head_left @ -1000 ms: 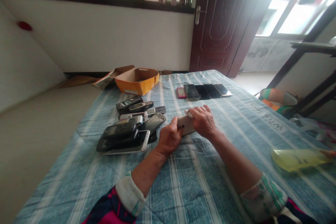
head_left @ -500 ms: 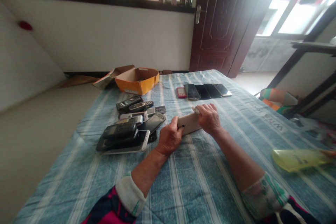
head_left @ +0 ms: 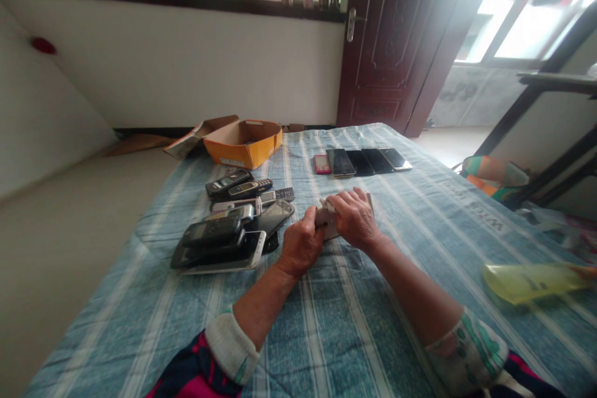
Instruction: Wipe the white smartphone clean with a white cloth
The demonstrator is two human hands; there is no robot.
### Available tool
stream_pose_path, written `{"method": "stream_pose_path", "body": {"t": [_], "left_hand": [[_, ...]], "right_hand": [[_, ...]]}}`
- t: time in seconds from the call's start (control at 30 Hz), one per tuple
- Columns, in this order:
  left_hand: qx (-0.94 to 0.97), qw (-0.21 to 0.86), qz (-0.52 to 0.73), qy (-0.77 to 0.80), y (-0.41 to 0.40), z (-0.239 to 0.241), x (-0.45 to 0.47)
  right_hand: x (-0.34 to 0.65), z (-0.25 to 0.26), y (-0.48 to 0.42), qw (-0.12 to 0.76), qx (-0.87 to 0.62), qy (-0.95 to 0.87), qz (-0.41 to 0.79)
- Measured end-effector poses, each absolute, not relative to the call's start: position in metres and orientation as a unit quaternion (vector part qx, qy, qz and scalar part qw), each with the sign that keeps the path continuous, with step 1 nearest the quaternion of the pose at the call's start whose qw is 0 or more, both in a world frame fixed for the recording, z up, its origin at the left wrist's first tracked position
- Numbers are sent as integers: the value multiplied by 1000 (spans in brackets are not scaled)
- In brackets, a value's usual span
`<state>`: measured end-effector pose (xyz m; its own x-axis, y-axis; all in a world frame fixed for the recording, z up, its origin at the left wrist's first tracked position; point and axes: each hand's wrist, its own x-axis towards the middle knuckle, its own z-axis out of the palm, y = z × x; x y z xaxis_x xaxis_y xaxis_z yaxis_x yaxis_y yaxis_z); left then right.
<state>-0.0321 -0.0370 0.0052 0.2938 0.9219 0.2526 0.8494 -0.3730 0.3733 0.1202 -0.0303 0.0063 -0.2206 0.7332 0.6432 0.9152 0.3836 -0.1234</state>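
Observation:
My left hand (head_left: pixel 301 245) is closed on the left end of a pale smartphone (head_left: pixel 333 233), its back turned up toward me, thumb on top. My right hand (head_left: pixel 354 219) lies over the middle of the phone, fingers bunched round a small white tissue (head_left: pixel 327 204) pressed against it. The hand hides much of the phone; its right edge shows just beyond. To the left, a heap of old phones (head_left: pixel 214 230) includes keypad and touchscreen models. Farther off, several dark smartphones (head_left: pixel 342 163) lie in a row beside a small pink-edged item (head_left: pixel 321 164).
A blue striped cloth (head_left: pixel 373 323) covers the bed-like surface. An open orange cardboard box (head_left: pixel 252 152) sits at the far left edge. A translucent yellow object (head_left: pixel 532 283) lies at right. Behind are a dark red door (head_left: pixel 392 37) and a white wall (head_left: pixel 186 68).
My right hand, with the tissue, has slid left along the phone from its right end to near my left thumb. My left hand and the other phones stay put.

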Motion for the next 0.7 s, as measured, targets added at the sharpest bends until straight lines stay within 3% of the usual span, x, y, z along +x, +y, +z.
{"method": "stream_pose_path", "body": {"t": [0.33, 0.7], "left_hand": [[796, 107, 201, 561, -38, 10, -33], [794, 109, 176, 572, -37, 13, -32]], "right_hand": [[142, 6, -24, 312, -575, -748, -112], [174, -4, -9, 367, -618, -689, -95]]}}
